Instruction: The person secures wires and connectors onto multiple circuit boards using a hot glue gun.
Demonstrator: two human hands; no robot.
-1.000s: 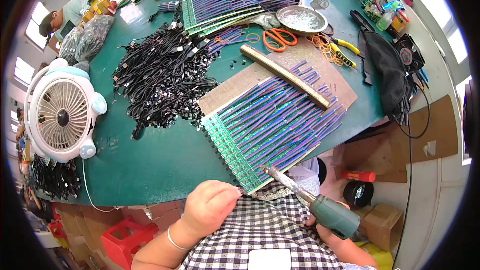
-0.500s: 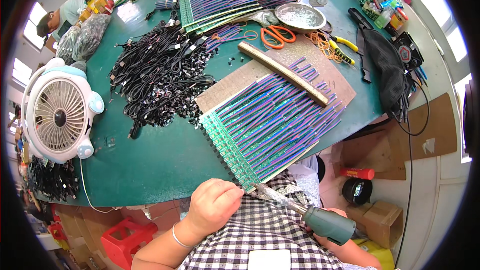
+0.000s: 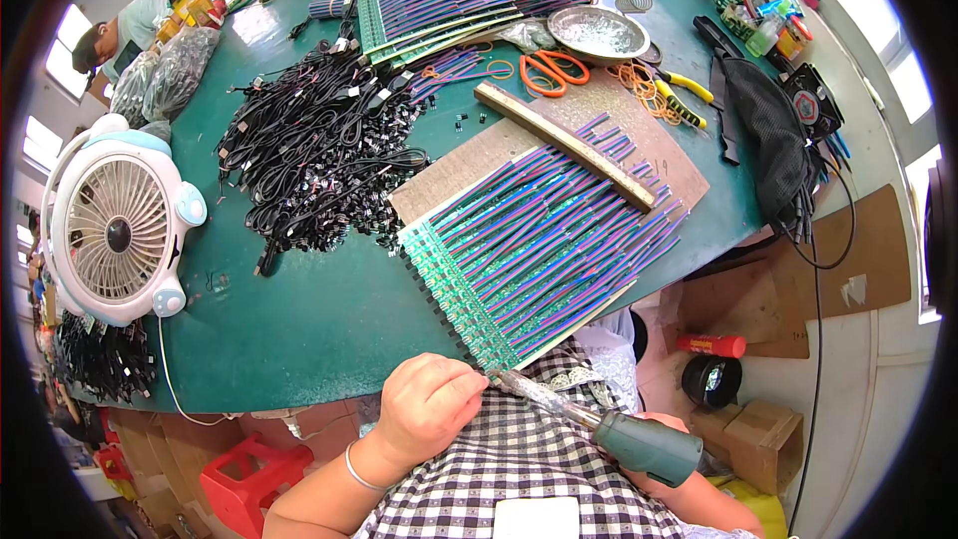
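A green circuit board panel (image 3: 454,284) lies slantwise at the table's near edge. Rows of blue, purple and red wires (image 3: 559,240) run from it to the right. Small black pieces line its left edge. My left hand (image 3: 429,407) is closed in a pinch at the panel's nearest corner; what its fingertips hold is too small to name. My right hand (image 3: 671,421), partly hidden behind the tool, grips a soldering iron (image 3: 649,447) with a thick dark green body. The iron's tip meets that same corner, right beside my left fingertips.
A wooden bar (image 3: 569,148) lies across the wires on a brown board (image 3: 439,190). Black cables (image 3: 309,140) are heaped left of it. Orange scissors (image 3: 554,73), a metal dish (image 3: 599,35) and yellow-handled pliers (image 3: 689,90) sit farther back. A fan (image 3: 120,230) stands at left.
The soldering iron has shifted slightly left and down, its tip now closer to my left fingertips. My left hand has barely moved.
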